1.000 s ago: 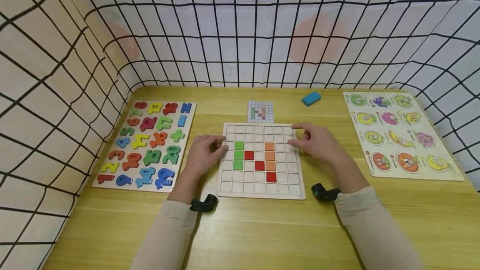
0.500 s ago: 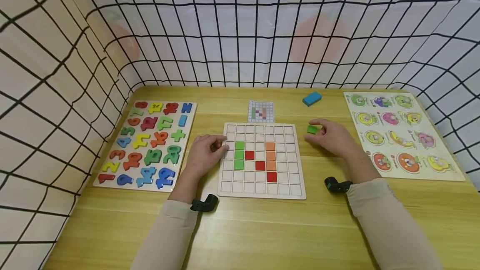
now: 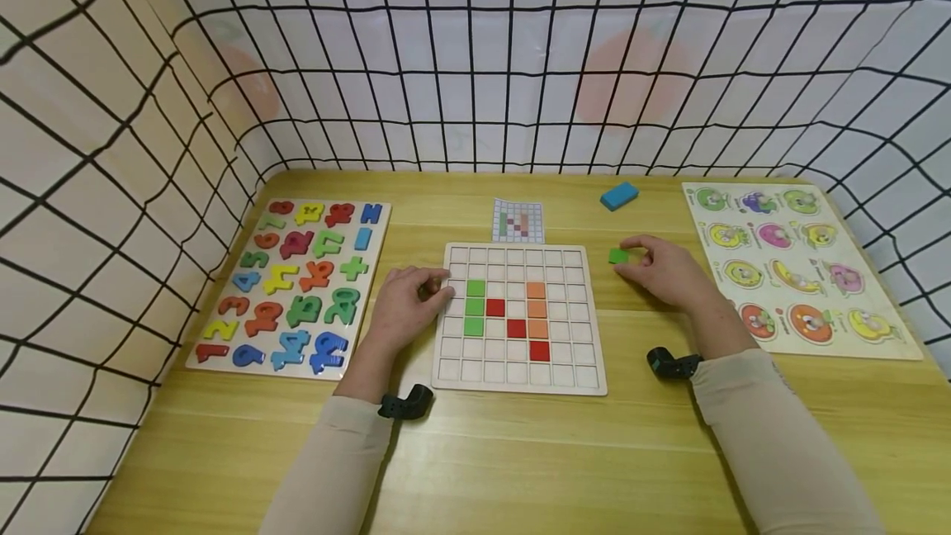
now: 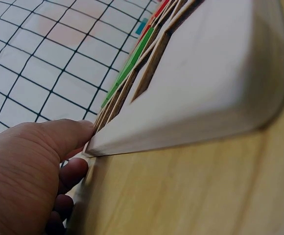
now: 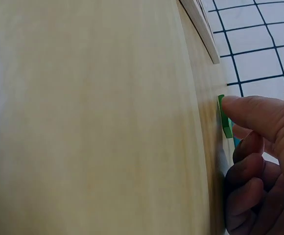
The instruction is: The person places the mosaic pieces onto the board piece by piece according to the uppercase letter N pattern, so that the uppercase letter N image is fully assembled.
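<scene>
The wooden grid board [image 3: 486, 369] lies flat on the table, with green tiles [image 3: 474, 306] in a column, red tiles [image 3: 516, 328] stepping diagonally and orange tiles [image 3: 537, 309] in another column. At its left edge, my left hand [image 3: 404, 302] holds the rim; the left wrist view shows the thumb [image 4: 78, 131] on the edge and the other fingers curled below. Right of the board, my right hand [image 3: 661, 271] pinches a small green tile [image 3: 617, 256] between thumb and index finger, close over the table. The right wrist view shows the thumb against this tile [image 5: 225, 117].
A printed pattern card [image 3: 518, 221] lies just behind the board. Further back right sits a blue block [image 3: 619, 196]. A number puzzle [image 3: 286, 291] lies at left, a fruit puzzle board [image 3: 802, 271] at right. Black wire mesh [image 3: 475, 73] surrounds the table's back and sides.
My right hand has left the board's upper right edge and moved right, and a green tile now shows between its fingers. The left hand stays at the board's left edge.
</scene>
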Demonstrator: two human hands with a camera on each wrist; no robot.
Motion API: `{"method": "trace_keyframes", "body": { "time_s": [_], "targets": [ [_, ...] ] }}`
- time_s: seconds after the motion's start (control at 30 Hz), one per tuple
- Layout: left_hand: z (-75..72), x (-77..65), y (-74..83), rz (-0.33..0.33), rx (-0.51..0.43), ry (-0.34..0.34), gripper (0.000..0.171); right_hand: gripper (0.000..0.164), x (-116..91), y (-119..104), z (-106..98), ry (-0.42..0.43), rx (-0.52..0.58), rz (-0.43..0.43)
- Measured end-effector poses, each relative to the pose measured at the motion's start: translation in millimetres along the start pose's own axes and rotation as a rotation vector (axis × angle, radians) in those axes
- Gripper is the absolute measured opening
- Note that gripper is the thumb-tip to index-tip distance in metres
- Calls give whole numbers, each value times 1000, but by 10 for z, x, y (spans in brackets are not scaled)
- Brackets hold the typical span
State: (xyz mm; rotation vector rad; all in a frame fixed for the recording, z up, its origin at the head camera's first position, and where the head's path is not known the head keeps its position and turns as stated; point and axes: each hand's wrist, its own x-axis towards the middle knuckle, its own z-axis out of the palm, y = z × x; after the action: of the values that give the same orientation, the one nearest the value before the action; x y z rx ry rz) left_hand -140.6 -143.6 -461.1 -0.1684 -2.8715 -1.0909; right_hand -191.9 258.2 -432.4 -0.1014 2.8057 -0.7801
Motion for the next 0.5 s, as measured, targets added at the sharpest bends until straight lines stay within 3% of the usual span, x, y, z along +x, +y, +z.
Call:
{"method": "trace_keyframes", "body": {
  "time_s": [0.5],
  "targets": [
    [2,9,4,5,10,-5,33,54,21,-1,-3,-18,-14,-4]
  ]
}}
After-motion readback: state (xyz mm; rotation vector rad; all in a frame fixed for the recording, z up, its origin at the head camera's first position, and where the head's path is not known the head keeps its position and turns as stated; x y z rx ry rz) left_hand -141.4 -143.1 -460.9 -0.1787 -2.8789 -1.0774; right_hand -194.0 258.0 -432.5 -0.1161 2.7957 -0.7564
